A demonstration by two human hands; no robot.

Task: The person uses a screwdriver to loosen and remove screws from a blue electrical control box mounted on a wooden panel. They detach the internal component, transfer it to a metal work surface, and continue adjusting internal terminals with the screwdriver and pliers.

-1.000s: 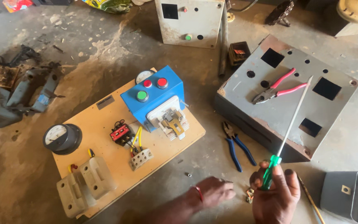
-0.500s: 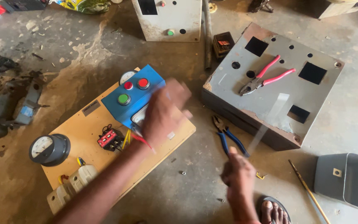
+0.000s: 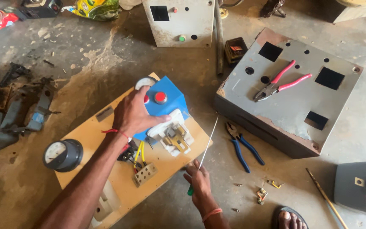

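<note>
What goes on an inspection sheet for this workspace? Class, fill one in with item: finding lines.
Surface: bare concrete floor, dusty and stained.
Job's things: wooden board carrying a blue box with a red button, a white switch and a round meter.
Clutter: blue pliers on the floor; red pliers on the grey panel; small brass parts.
Grips: left hand on the blue box; right hand holds a screwdriver.
Cables: yellow wires on the board.
Surroundings: grey cabinet, scrap parts, a sandalled foot.
</note>
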